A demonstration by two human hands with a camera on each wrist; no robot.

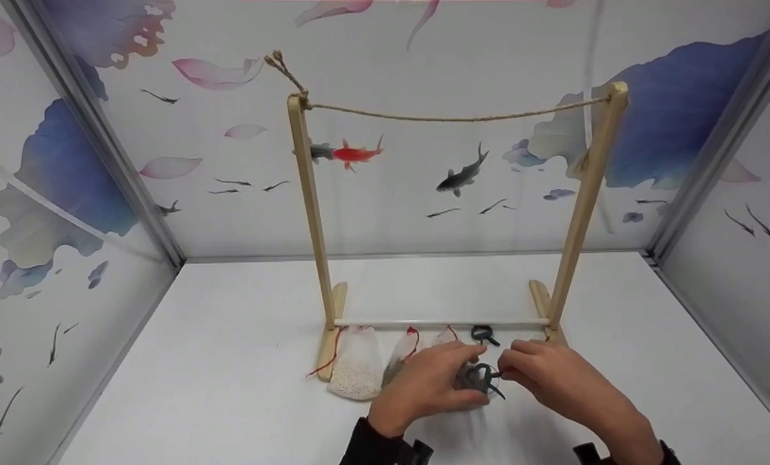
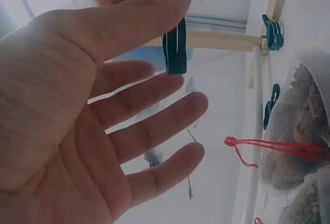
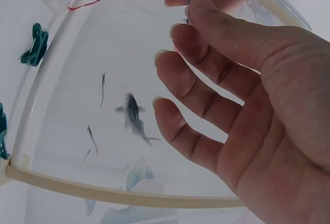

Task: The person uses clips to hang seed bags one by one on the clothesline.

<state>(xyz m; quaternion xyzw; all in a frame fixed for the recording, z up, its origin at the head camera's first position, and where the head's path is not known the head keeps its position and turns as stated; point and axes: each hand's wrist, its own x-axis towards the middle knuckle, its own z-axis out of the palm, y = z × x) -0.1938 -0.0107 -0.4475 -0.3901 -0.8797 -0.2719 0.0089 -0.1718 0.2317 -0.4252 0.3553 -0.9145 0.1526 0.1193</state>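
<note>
My right hand (image 1: pixel 546 374) pinches a dark green clip (image 1: pixel 488 376) between thumb and fingertips. In the left wrist view the clip (image 2: pixel 175 43) stands upright behind the left thumb. My left hand (image 1: pixel 426 381) is held around the clip with spread, relaxed fingers; whether its thumb touches the clip I cannot tell. Under the left hand, partly hidden, are mesh drawstring bags; in the left wrist view one mesh bag (image 2: pixel 296 126) has brownish contents and a red cord. A mesh bag (image 1: pixel 357 368) of pale grains lies to the left. Another dark green clip (image 1: pixel 483 334) lies behind the hands.
A wooden frame stands on the white table (image 1: pixel 243 361), with two posts, a white bottom rod (image 1: pixel 436 322) and a twine rope (image 1: pixel 449 119) tied across the top. Printed panels enclose the back and sides. One more clip (image 2: pixel 273 32) lies near the right post's foot.
</note>
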